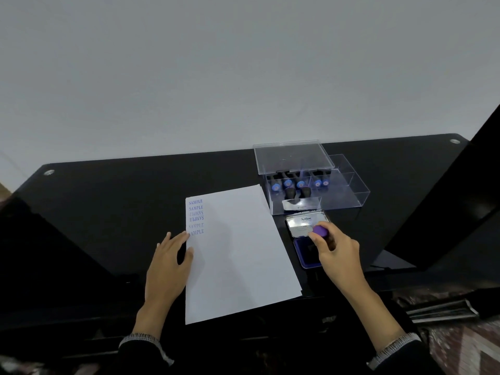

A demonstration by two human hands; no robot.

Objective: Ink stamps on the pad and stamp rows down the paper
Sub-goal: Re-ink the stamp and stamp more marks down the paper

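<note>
Left hand (169,262) flat, fingers straight, pressing white paper (238,253) edge. Right hand (334,250), at 3 o'clock, grips purple-topped stamp (320,231) on rectangular ink pad (305,251).

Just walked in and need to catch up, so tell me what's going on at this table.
A person is stamping a sheet of paper. The right hand grips a purple-topped stamp over the open ink pad. The left hand rests flat on the paper's left edge. Six SAMPLE prints already run down the left side. More stamps sit in a clear box behind.
</note>
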